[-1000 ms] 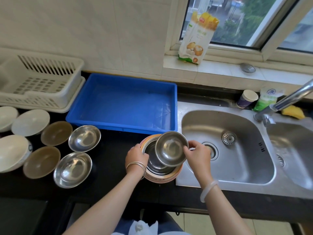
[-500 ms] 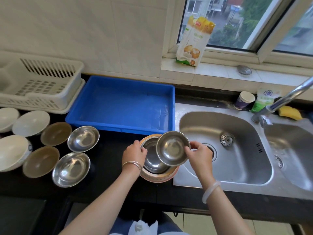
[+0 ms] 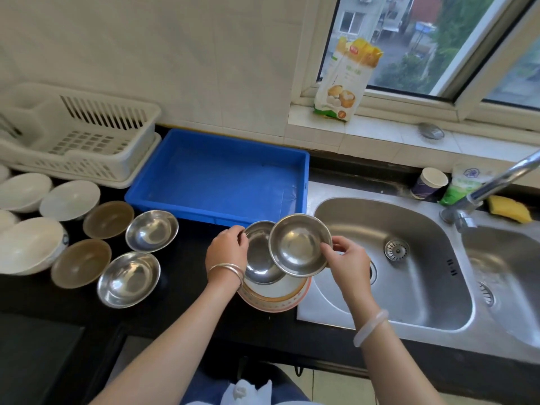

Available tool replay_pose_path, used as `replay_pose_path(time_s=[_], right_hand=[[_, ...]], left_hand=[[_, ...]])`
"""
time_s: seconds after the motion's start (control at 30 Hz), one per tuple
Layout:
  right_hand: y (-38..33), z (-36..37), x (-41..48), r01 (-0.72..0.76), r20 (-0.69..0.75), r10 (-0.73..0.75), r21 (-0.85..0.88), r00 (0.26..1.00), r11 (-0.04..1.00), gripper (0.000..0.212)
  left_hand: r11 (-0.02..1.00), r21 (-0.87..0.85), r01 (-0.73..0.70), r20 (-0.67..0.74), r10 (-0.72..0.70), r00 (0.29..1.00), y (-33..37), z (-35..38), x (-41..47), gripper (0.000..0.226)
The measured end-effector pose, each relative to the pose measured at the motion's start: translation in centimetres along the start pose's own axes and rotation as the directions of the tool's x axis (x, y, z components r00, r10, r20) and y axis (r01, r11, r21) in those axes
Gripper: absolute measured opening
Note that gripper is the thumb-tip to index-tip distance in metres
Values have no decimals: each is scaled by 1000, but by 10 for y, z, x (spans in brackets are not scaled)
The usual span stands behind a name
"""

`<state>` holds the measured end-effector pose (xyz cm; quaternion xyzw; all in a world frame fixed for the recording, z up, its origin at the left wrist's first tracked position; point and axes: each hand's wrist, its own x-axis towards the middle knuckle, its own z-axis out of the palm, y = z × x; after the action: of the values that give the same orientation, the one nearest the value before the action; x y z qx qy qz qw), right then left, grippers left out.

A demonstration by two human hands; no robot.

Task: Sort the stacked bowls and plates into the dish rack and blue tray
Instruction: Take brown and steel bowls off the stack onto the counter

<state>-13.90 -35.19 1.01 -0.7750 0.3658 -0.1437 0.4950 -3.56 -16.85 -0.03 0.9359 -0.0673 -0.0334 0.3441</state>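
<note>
My right hand (image 3: pixel 346 263) pinches the rim of a small steel bowl (image 3: pixel 299 245), tilted and raised above the stack. My left hand (image 3: pixel 226 252) grips the rim of a second steel bowl (image 3: pixel 260 260), lifted off the orange-rimmed plates (image 3: pixel 274 299) at the counter's front edge. The blue tray (image 3: pixel 222 176) lies just behind, nothing in it. The white dish rack (image 3: pixel 79 141) stands at the far left against the wall.
Two steel bowls (image 3: pixel 152 230), two brown bowls (image 3: pixel 108 219) and several white bowls (image 3: pixel 70 200) sit on the black counter at left. A double steel sink (image 3: pixel 388 258) with a tap (image 3: pixel 493 182) is at right. A sponge (image 3: pixel 510 209), cup and bag line the sill.
My right hand has raised the top steel bowl higher and to the right. My left hand has taken the second steel bowl by its rim and lifted it off the plates.
</note>
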Motion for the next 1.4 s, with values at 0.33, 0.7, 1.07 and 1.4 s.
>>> replay_pose_path(time_s=[0.33,0.7,1.07,1.4], right_hand=[[-47,52,14,57,218,-71,71,973,996,15],[-74,171,35,113,483,7,-219,876,969,12],[-57,225,43,86,500,159,-433,852,897,16],[-48,242,46,58,457,215,-512,863,857,9]], left_hand=[[945,-174,278,-99,-298,949,-51,-51,-14,19],[805,-296,514,-62,-553,831,-120,-66,-44,22],[686,-306,660,49,-681,731,-150,-45,-48,24],[641,-347,685,83,-706,703,-159,-43,-45,25]])
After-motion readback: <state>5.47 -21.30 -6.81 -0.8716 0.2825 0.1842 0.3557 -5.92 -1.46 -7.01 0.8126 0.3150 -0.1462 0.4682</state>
